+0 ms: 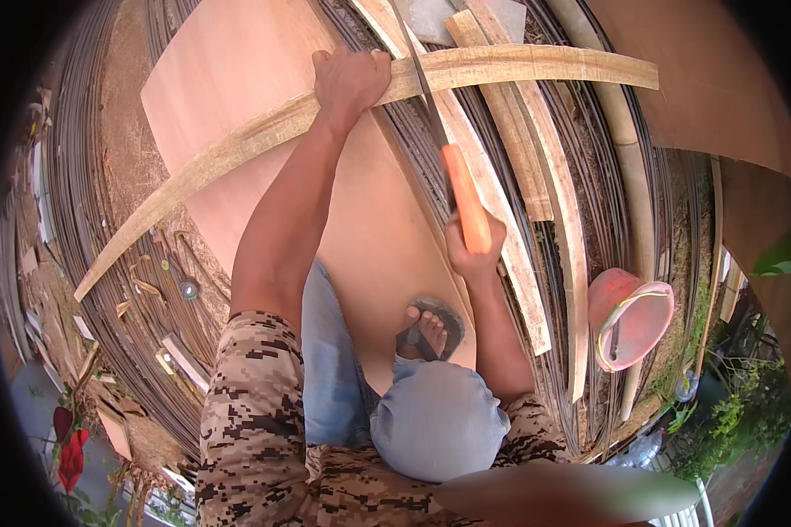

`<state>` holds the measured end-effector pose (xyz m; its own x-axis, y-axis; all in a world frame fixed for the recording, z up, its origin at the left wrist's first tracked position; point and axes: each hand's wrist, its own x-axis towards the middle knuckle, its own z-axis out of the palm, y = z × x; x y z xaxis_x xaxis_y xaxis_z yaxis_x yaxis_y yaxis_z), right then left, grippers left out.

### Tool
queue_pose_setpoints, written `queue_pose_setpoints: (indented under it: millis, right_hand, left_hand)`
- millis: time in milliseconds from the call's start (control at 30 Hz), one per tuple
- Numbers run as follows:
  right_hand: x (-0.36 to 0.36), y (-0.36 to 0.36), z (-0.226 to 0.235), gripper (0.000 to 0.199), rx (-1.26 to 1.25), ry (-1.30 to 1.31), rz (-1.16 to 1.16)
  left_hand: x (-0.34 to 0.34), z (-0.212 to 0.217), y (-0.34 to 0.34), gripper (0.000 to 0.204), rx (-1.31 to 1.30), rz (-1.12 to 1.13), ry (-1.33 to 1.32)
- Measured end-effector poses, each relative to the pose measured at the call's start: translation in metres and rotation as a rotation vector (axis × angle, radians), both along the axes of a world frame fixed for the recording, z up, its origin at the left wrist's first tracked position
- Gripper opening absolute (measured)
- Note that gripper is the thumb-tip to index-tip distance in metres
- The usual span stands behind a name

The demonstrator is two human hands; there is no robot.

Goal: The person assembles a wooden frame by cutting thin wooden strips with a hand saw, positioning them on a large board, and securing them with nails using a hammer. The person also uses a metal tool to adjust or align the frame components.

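Brown plywood sheet at left, seemingly serving as support under wooden plank, which runs lower left to upper right. Left hand curled over plank, likely pinning it against shifting. Sandalled foot on plywood, probably weighting it. Saw just right of left hand, blade crossing plank, clear of fingers. Right hand wrapped round orange handle, forearm roughly behind blade, presumably for straight push. Farther right, timber strips, then pink bucket, apart from plank.
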<state>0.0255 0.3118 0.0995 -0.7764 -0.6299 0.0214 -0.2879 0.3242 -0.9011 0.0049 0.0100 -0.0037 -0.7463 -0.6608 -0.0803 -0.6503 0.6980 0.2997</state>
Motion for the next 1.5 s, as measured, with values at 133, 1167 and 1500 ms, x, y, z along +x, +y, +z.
queue_pose_setpoints:
  millis: [133,1167,1500]
  right_hand:
    - [-0.024,-0.049,-0.065,0.010,0.005,-0.230,-0.099]
    - [-0.042,-0.086,-0.075,0.016,-0.041,-0.162,-0.120]
    - [0.044,0.077,0.021,0.034,0.047,0.129,0.043]
  left_hand:
    - [0.004,0.011,0.002,0.057,-0.032,0.010,0.024]
    - [-0.007,0.016,-0.007,0.063,-0.051,-0.004,0.005]
    - [-0.005,-0.005,-0.012,0.062,-0.007,-0.018,-0.035]
